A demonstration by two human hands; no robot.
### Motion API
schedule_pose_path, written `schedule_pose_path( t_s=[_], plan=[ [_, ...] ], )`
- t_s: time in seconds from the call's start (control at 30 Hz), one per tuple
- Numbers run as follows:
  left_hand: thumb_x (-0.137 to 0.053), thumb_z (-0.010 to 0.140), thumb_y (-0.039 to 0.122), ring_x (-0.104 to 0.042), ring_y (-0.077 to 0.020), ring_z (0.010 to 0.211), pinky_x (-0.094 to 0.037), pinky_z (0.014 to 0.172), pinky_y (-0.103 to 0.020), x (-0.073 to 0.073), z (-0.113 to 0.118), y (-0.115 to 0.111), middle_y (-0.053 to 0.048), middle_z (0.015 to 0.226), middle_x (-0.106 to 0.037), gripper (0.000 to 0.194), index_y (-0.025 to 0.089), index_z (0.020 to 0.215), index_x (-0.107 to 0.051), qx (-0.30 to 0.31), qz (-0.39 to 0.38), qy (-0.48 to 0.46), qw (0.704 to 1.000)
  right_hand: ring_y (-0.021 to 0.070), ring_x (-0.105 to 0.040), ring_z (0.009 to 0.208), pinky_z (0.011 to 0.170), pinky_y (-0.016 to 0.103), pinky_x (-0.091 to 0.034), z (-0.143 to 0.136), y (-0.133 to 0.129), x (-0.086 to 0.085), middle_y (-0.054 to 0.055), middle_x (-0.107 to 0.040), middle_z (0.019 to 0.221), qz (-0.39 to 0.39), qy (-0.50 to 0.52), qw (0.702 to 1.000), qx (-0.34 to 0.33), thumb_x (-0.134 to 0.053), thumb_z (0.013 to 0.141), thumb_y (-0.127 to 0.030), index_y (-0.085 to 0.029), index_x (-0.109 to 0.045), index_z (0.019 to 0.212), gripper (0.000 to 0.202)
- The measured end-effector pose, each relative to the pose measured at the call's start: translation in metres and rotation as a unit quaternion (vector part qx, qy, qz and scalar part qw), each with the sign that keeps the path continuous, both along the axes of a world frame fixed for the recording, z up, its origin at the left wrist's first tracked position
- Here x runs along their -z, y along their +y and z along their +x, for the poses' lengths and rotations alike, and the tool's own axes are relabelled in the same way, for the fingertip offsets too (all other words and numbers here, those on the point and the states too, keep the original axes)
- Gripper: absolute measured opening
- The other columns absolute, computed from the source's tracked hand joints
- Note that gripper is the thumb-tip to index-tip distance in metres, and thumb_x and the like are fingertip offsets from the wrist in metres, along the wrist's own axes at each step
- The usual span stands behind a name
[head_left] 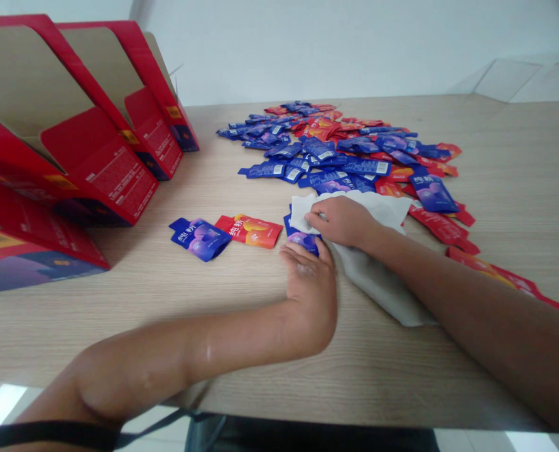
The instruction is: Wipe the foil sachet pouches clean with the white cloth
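A blue sachet (304, 241) with pale round fruit printed on it lies flat on the table. My left hand (310, 276) holds its lower edge down, fingers over the edge and thumb at the right side. My right hand (343, 220) is closed on a white cloth (378, 270), which covers the sachet's upper part and trails down to the right. Just left of my left hand lie an orange-red sachet (258, 231) and another blue sachet (201, 240), their edges overlapping.
Behind my hands spreads a large heap of blue and red sachets (324, 150), with several red ones trailing to the right edge. Open red cardboard boxes (114, 166) stand along the left. A pale wall (308, 50) rises behind the wooden table (242, 285).
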State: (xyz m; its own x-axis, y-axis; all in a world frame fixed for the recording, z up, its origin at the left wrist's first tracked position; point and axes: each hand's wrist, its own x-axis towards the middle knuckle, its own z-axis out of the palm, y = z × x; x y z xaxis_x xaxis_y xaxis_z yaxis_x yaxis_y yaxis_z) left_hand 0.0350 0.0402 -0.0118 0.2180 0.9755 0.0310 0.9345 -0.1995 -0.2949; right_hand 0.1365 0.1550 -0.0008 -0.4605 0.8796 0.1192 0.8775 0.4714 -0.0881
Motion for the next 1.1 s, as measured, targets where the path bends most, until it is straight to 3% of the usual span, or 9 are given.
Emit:
schedule_pose_path(
  t_s=[0.2,0.4,0.53,0.67,1.1],
  plan=[
    [-0.032,0.092,0.001,-0.066,-0.0316,0.110,-0.053,0.086,-0.048,0.003,0.000,0.000,-0.031,0.121,-0.064,0.051,0.010,0.141,-0.044,0.002,0.019,-0.005,1.000,0.0177,-0.056,0.071,0.059,0.030,-0.027,0.005,0.005,0.001,0.010,-0.072,0.084,-0.001,0.000,1.000,0.027,-0.037,0.094,-0.040,-0.016,-0.071,0.077,0.044],
    [-0.032,0.092,0.001,-0.066,-0.0327,0.110,-0.054,0.085,-0.050,0.003,0.000,0.000,-0.032,0.119,-0.065,0.050,0.008,0.140,-0.046,-0.001,0.019,-0.050,0.999,0.0161,-0.051,0.063,0.060,0.031,-0.026,0.003,-0.004,-0.012,0.007,-0.068,0.073,0.068,0.096,0.993,0.030,-0.037,0.094,-0.038,-0.016,-0.069,0.074,0.042],
    [-0.028,0.092,-0.001,-0.066,-0.0339,0.110,-0.053,0.086,-0.050,0.003,0.000,0.000,-0.035,0.119,-0.063,0.050,0.004,0.137,-0.047,-0.003,0.022,-0.035,0.999,0.0154,-0.052,0.066,0.062,0.030,-0.027,-0.005,-0.015,-0.016,0.006,-0.067,0.072,0.052,0.137,0.988,-0.051,-0.039,0.093,-0.036,-0.016,-0.068,0.075,0.040],
    [-0.028,0.092,0.001,-0.063,-0.0353,0.115,-0.048,0.096,-0.052,0.003,-0.001,0.001,-0.038,0.121,-0.060,0.044,-0.002,0.125,-0.057,0.007,0.009,-0.019,1.000,0.0149,-0.050,0.065,0.061,0.029,-0.026,-0.011,-0.018,-0.009,0.005,-0.066,0.069,-0.009,0.090,0.988,-0.128,-0.042,0.092,-0.037,-0.017,-0.067,0.070,0.038],
    [-0.027,0.092,0.000,-0.065,-0.0336,0.112,-0.050,0.090,-0.049,-0.003,0.000,0.000,-0.036,0.122,-0.060,0.049,0.004,0.136,-0.048,-0.002,0.003,-0.003,1.000,0.0152,-0.052,0.066,0.060,0.028,-0.027,-0.007,-0.011,-0.004,0.005,-0.068,0.071,-0.028,0.070,0.994,-0.082,-0.041,0.092,-0.039,-0.017,-0.071,0.075,0.041]
  ],
)
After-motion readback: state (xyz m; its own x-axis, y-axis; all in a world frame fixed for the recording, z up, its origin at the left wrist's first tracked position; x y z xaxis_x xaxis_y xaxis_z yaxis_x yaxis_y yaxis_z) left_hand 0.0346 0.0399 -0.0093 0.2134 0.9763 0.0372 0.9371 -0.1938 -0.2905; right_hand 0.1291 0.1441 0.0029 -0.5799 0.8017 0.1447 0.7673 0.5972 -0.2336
